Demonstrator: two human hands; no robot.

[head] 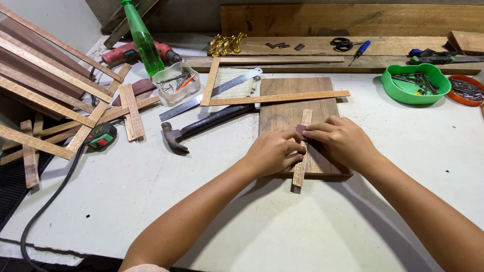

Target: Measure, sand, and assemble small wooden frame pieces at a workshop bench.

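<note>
Head view — both hands on a thin strip (302, 146) lying lengthwise on the dark board (292, 108).
Strip looks light, stiff and snappable; best held near its middle. Left hand (275, 151) curls closed over it; right hand (340, 141) pinches a small dark block (301, 130) against it. A hammer (194, 130) lies left of the board.

dark brown board (287, 108), green bowl (414, 85), white table (393, 151)

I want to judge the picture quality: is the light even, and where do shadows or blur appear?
Head view: light is even, without glare; soft shadows fall under both forearms onto the white table; the left hand and right hand on the wooden strip look sharp; edges bend slightly.
</note>
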